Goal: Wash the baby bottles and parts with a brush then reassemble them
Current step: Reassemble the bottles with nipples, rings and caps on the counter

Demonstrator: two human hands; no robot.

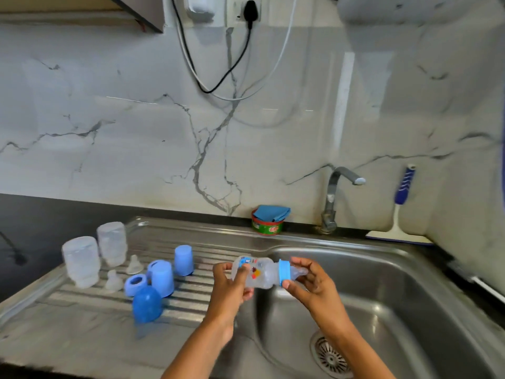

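Observation:
A clear baby bottle (259, 272) with a printed picture lies sideways over the sink's left rim. My left hand (231, 285) grips its body. My right hand (308, 280) holds the blue collar ring (284, 272) with the clear teat (299, 271) fitted in it. On the draining board stand two upside-down clear bottles (82, 259) (112, 242), two loose teats (134, 265) (113, 280), a blue ring (135, 283) and three blue caps (184, 259) (162, 277) (147, 305).
The steel sink basin (382, 310) with its drain (330, 356) lies at the right, under the tap (336, 195). A soap tub with a blue cloth (269, 221) sits behind the sink. A blue-handled squeegee (400, 212) leans in the corner. Cables hang from a wall socket (247, 9).

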